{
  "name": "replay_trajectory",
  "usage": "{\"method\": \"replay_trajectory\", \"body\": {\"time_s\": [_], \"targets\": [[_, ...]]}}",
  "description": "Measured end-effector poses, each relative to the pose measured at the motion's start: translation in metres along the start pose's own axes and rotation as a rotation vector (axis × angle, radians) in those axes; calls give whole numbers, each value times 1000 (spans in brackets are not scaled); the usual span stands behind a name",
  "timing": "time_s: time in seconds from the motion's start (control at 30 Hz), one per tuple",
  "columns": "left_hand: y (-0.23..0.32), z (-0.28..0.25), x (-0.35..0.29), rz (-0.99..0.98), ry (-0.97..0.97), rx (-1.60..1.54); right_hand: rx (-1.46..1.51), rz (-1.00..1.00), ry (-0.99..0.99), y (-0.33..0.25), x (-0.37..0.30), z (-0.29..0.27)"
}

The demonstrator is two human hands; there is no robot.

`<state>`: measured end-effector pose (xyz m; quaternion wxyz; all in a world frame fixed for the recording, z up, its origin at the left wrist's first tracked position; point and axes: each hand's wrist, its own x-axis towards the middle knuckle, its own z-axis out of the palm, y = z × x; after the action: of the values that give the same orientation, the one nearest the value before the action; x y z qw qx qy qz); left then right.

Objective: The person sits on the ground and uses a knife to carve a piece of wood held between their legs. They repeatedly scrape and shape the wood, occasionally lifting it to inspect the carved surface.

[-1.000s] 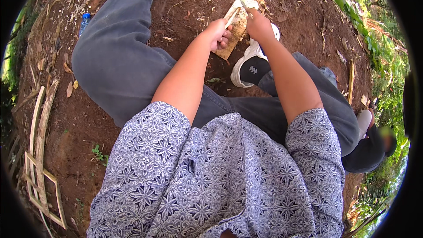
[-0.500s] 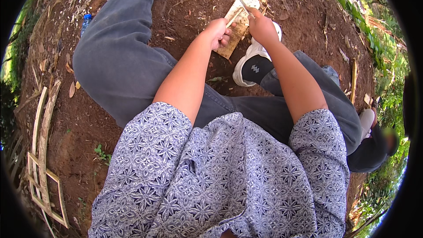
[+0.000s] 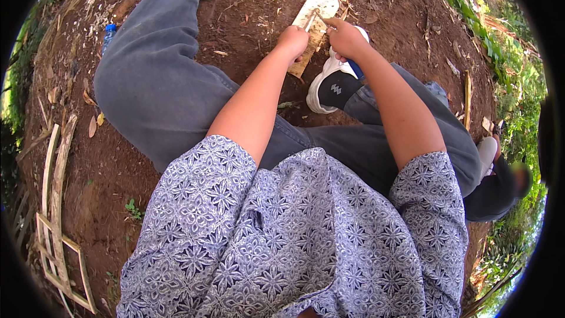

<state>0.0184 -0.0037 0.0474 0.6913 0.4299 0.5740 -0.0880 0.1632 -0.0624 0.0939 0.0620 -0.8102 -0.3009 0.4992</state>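
Two hands (image 3: 347,40), one knife (image 3: 355,69), one stick (image 3: 309,22), one board (image 3: 321,1)

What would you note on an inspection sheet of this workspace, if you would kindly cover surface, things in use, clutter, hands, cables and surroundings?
Surface: reddish-brown soil; a wooden board lies on it beside the white right shoe.
Things in use: a thin pale stick and a blue-handled tool, likely a knife; their ends come together over the board, contact unclear.
Clutter: dry leaves scattered; a blue-capped bottle by the left leg; wooden strips at left.
Hands: left hand closed around the stick; right hand closed around the tool.
Cables: nothing seen.
Surroundings: greenery on both sides; another person at far right.
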Motion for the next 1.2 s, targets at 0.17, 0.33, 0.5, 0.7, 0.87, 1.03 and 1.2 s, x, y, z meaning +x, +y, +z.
{"method": "replay_trajectory", "body": {"time_s": [0.17,0.33,0.5,0.7,0.87,1.03,1.2], "targets": [[-17,10,22,68,73,27,-126,-4,-69,-12,4,0],[-21,8,29,81,68,59,-178,7,-81,-19,13,1],[-18,10,18,64,26,-76,-225,49,-76,-33,13,3],[-15,18,13,43,18,-159,-208,79,-44,-23,27,8],[-14,19,12,13,30,-118,-104,101,-40,-2,30,-11],[-13,18,7,21,6,-153,-85,48,-118,-15,16,-15],[-13,21,11,45,35,-125,-204,63,-97,-21,21,-9]]}}
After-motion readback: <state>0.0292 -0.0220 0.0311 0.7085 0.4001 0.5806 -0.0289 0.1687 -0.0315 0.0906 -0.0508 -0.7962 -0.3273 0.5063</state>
